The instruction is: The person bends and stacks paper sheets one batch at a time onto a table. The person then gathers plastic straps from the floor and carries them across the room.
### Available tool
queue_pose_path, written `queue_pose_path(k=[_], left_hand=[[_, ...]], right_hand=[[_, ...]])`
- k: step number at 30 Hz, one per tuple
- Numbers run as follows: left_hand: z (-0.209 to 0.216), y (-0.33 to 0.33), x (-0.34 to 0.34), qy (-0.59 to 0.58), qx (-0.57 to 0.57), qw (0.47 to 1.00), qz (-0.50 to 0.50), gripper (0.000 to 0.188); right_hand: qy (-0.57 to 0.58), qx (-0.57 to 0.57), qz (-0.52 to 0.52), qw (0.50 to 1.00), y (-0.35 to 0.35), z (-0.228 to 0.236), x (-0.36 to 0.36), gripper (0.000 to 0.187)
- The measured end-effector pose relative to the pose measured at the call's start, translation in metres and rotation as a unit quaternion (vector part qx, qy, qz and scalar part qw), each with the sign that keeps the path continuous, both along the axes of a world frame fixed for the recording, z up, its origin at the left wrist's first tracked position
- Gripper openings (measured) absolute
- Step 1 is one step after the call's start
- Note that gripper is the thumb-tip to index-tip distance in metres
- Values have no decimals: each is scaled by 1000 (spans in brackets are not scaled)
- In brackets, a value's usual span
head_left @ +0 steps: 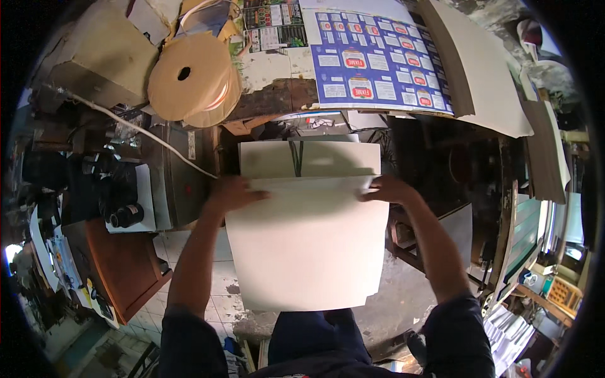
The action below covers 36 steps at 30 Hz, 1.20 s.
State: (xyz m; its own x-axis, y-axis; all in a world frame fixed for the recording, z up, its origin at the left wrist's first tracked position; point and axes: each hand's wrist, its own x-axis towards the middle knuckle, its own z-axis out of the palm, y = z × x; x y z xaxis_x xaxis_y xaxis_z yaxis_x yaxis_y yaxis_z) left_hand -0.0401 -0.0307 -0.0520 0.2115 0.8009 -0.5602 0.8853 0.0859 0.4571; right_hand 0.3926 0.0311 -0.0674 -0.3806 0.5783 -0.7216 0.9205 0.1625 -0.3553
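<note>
A large off-white sheet of paper or card (309,246) hangs in front of my body, its lower edge near my legs. A small step at the lower right corner suggests more than one layer. My left hand (234,194) grips its far left corner, fingers lying over the top face. Its far right corner is pinched in my right hand (389,189), the thumb side turned inward. Beyond the sheet's far edge lies another pale board (340,157), with a dark double strap (296,157) running across it. Both hands' shadows fall near that edge.
Printed blue sheets (384,63) lie on the bench ahead, beside a tall stack of grey board (479,69). A cardboard reel (183,75) stands at the far left, with a pale cable (145,132) below it. A brown wooden panel (123,268) is at the left.
</note>
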Motion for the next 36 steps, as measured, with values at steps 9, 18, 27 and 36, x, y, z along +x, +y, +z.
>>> queue_pose_path(k=[9, 18, 27, 36], left_hand=[[-20, -60, -45, -468, -188, 737, 449, 46], [-34, -57, -5, -248, 42, 923, 290, 35], [-18, -89, 56, -6, 263, 964, 48, 60], [-64, -71, 28, 34, 330, 940, 86, 48]], right_hand=[[355, -276, -596, 665, -64, -14, 35, 37], [251, -136, -416, 863, -61, 8, -21, 48], [142, 184, -102, 967, -126, 12, -80, 72], [98, 225, -78, 966, -102, -25, -55, 79]])
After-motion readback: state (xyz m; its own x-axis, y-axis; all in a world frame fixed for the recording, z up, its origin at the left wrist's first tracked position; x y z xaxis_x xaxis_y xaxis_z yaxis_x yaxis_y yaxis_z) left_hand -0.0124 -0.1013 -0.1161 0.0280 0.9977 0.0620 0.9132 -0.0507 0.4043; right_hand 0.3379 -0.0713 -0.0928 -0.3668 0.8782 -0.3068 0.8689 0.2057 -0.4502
